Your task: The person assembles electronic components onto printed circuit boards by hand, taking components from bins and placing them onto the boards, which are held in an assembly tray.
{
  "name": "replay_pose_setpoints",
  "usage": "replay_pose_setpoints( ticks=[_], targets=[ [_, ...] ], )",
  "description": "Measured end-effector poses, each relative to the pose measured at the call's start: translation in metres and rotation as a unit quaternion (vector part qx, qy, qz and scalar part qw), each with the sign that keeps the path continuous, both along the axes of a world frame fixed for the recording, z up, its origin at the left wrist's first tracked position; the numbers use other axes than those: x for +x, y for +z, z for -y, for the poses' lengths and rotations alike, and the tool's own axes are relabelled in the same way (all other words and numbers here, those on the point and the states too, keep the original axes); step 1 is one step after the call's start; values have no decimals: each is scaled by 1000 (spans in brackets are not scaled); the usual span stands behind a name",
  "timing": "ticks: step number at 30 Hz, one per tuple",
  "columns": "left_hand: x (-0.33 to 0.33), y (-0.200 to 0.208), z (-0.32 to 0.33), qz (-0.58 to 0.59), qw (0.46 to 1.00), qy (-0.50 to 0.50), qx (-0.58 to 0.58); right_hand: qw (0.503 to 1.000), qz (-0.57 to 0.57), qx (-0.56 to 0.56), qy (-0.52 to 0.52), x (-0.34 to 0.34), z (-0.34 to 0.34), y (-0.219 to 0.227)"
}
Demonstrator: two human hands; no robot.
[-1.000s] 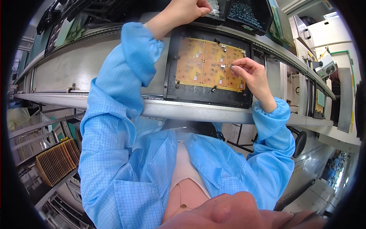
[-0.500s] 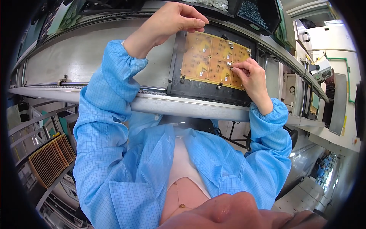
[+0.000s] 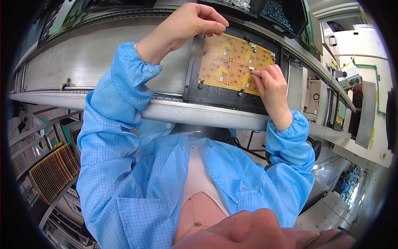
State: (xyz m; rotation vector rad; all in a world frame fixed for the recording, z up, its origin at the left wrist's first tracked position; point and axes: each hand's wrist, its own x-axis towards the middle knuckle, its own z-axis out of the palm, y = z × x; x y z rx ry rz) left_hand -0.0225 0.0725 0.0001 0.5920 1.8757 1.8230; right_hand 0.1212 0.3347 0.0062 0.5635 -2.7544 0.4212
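A yellow panel of circuit boards point(image 3: 216, 65) lies in a black carrier frame point(image 3: 192, 85) on the conveyor. My right hand point(image 3: 273, 89) reaches over the panel's right part, thumb and forefinger pinched together at its surface. Just beyond those fingertips sits a small white connector point(image 3: 251, 68); whatever the pinch holds is too small to make out. Above the panel's far left corner, my left hand point(image 3: 190, 24) hovers with thumb and fingers closed together. What it holds, if anything, cannot be seen. Black clamps point(image 3: 240, 93) stand along the panel's edges.
Beyond the conveyor are a black bin of small blue parts point(image 3: 275, 15) and another of white parts point(image 3: 238, 4). A metal rail point(image 3: 207, 116) runs along the near side. A rack of brown boards point(image 3: 54, 172) stands at lower left, a white machine point(image 3: 352, 79) at right.
The view has shifted slightly. My right hand has drawn its fingers in a little, staying by the white connector. My left hand keeps nearly the same place and pinch.
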Motion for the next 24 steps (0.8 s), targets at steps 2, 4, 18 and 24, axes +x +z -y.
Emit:
replay_pose_setpoints(
  ticks=[2,4,18,24],
  targets=[
    [1,-2,0,-15,1000,3,-12,1000,-15,17,0,1,4,0],
    [1,-3,0,-31,999,4,-23,1000,-8,11,-6,1,3,-1],
    [21,8,-10,62,998,-26,-6,994,71,-88,-5,1,-20,17],
    [21,6,-10,68,997,-21,-16,994,63,-33,77,-11,-27,24]
  ],
)
